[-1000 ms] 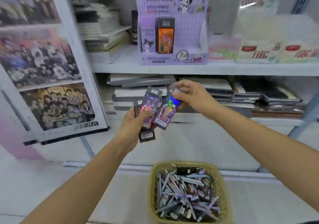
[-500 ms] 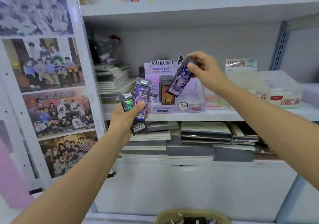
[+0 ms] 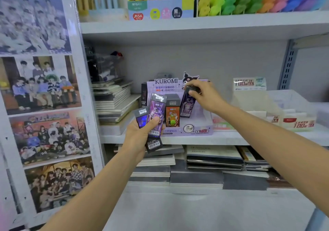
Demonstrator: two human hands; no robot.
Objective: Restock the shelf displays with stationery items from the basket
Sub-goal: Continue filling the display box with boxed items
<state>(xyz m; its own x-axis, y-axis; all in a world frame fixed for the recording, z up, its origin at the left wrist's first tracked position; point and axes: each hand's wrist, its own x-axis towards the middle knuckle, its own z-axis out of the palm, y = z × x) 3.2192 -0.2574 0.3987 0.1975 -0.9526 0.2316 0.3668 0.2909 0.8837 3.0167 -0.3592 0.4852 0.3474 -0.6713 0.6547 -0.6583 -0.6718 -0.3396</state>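
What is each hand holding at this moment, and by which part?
The right hand pinches one purple lead box by its dark top end, over the Kuromi display. The left hand clasps several boxes around their lower halves.

Two bare forearms are seen from above, entering from the lower corners. No sleeve is seen on either arm as far as the frame edges. The left hand (image 3: pixel 140 134) and the right hand (image 3: pixel 204 97) are uncovered. The fingernails are seen to be short on the right fingers (image 3: pixel 193 93); finer detail is blurred.
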